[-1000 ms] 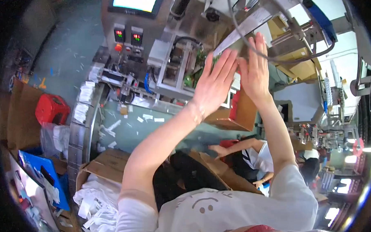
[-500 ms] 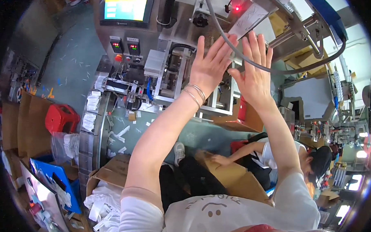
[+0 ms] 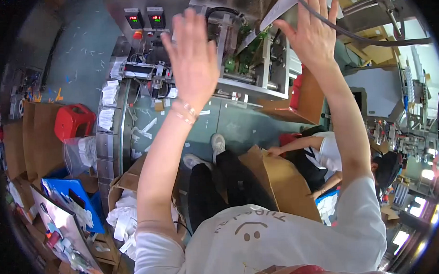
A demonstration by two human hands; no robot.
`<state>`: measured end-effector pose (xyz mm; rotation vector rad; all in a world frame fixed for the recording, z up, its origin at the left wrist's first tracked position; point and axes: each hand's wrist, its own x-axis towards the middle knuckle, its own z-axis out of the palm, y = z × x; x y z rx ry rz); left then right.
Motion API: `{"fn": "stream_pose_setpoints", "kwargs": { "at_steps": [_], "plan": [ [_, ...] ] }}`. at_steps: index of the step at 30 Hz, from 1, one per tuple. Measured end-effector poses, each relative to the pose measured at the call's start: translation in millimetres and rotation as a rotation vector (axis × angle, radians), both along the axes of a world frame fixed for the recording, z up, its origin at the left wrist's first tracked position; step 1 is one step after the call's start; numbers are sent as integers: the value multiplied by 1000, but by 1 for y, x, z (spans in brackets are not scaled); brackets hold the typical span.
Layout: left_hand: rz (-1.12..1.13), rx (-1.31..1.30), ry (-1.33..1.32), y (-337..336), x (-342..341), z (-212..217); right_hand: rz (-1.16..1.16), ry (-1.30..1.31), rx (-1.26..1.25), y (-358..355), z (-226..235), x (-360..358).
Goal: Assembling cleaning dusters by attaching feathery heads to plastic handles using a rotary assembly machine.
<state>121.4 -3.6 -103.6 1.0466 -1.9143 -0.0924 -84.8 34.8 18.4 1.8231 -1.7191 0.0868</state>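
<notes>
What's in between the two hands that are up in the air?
In the head view, between the left hand and the right hand shows the packing machine beyond them, metal posts and green parts; neither hand holds anything.

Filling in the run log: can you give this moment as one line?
left hand: raised, open, empty | right hand: raised, open, near grey cable | ahead: packing machine | co-worker at cardboard box

White short-sleeved T-shirt [image 3: 262, 242], black trousers [image 3: 221, 185], pale shoes [image 3: 218, 143], wrist bracelets [image 3: 185, 112].
</notes>
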Motion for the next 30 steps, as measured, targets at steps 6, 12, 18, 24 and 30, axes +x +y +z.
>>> {"fn": "stream_pose_setpoints", "kwargs": {
  "at_steps": [6,12,18,24,30],
  "plan": [
    [10,182,-92,31,63,-29,-74,13,14,5,-2,2],
    [58,282,-65,11,95,-43,193,125,-218,-5,-16,-5],
    [103,258,158,-68,100,-31,17,72,-28,-2,-16,-5],
    [134,176,334,-189,130,-1,-45,49,39,5,-23,4],
    [183,158,337,-302,136,20,-95,49,101,12,-23,10]
  ]
}}
